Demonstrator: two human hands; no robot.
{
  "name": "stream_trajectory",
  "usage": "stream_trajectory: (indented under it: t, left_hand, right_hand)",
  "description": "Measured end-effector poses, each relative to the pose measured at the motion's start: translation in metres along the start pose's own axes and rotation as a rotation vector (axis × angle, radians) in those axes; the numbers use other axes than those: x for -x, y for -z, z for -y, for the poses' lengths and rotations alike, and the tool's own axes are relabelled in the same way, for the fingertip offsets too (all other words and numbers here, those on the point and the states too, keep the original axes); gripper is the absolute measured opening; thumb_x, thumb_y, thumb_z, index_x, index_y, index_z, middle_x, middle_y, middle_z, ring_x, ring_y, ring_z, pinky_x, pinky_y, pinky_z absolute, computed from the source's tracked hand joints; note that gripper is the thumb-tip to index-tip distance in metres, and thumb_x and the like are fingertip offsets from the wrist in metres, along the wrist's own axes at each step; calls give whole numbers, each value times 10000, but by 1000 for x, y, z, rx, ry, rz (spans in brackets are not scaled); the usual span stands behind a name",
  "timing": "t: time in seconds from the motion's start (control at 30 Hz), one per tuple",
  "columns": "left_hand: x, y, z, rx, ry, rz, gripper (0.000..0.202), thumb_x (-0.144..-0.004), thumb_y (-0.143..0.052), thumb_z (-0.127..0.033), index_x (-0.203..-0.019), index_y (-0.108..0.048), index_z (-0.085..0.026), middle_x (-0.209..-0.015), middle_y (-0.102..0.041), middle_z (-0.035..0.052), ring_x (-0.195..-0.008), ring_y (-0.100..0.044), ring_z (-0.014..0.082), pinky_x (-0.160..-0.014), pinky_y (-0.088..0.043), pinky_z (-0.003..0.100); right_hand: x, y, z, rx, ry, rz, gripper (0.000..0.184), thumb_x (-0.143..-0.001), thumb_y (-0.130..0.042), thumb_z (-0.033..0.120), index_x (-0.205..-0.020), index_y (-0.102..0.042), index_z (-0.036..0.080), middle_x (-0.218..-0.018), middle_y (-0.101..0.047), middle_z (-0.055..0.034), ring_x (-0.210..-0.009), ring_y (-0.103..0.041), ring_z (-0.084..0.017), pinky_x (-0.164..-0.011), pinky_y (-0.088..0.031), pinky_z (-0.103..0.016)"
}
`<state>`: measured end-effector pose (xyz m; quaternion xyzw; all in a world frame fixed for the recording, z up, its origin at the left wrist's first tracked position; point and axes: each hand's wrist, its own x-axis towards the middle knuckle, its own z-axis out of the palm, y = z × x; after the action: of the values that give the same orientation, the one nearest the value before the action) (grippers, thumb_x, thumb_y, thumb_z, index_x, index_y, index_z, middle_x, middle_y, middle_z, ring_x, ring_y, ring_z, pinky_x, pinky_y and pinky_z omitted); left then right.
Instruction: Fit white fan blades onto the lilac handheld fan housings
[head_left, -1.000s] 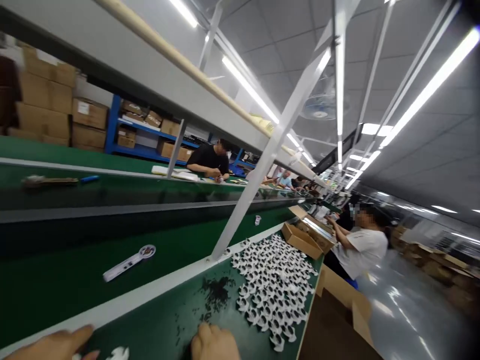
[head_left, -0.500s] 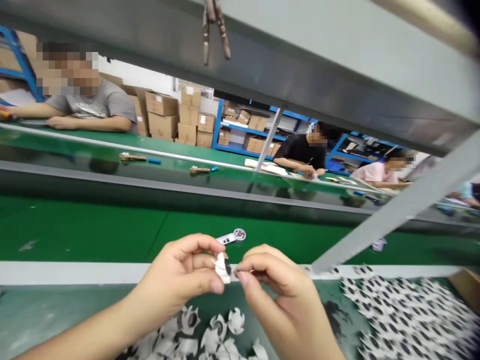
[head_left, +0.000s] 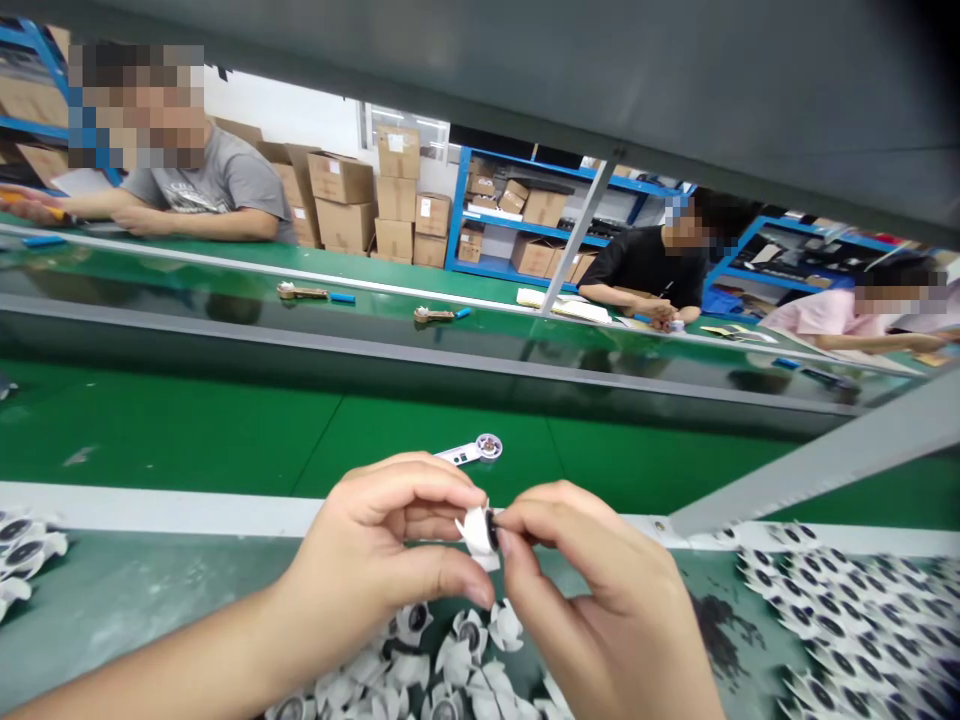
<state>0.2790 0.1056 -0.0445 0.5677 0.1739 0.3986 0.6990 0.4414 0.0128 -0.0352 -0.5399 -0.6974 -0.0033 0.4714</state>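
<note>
My left hand point(head_left: 375, 570) and my right hand point(head_left: 607, 600) meet in front of me over the green work mat point(head_left: 135, 600). Both pinch one small white plastic part with a dark centre point(head_left: 480, 530), held between the fingertips. Right below the hands lies a heap of the same white parts point(head_left: 442, 660). Many more of these parts point(head_left: 847, 620) are spread over the mat at the right. A patch of tiny dark pieces point(head_left: 720, 640) lies beside my right hand.
A green conveyor belt point(head_left: 187, 430) runs across just beyond the mat, carrying a white handle-shaped piece point(head_left: 472, 452). Three people sit at the far bench point(head_left: 375, 290). A slanted grey strut point(head_left: 817, 465) rises at the right. Cardboard boxes point(head_left: 375, 200) and blue shelving point(head_left: 540, 220) stand behind.
A second ago my hands lay low on the mat while I looked right along the line. They have risen and joined on the white part, which now sits slightly further right.
</note>
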Motion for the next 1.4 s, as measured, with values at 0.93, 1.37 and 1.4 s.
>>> stream_trajectory:
  t: [0.93,1.37,1.4]
  left_hand:
    - [-23,43,-42,174,243,-120,413,-780,-809,-155,-1160,-655,-205,-1025,-711,11,-896,-734,153,-794,-586,162]
    - [-5,24,-43,-695,-202,62,292,-818,-778,-311,-1110,-766,-325,-1055,-752,-30,-894,-725,139,-802,-573,140]
    - [-5,24,-43,-746,-241,71,299,-816,-778,-309,-1115,-768,-323,-1046,-755,-32,-877,-727,137,-793,-573,138]
  right_hand:
    - [-58,-70,-110,-16,-335,417,356,-764,-722,156,-1116,-670,133,-1005,-697,-61,-918,-657,-196,-839,-544,-351]
    - [-15,4,2,-245,-123,100,483,-797,-752,147,-1243,-584,223,-1143,-684,-58,-978,-711,-157,-823,-597,-161]
    - [-15,4,1,-247,-122,97,473,-798,-765,164,-1224,-569,219,-1114,-696,-54,-949,-718,-155,-809,-598,-156]
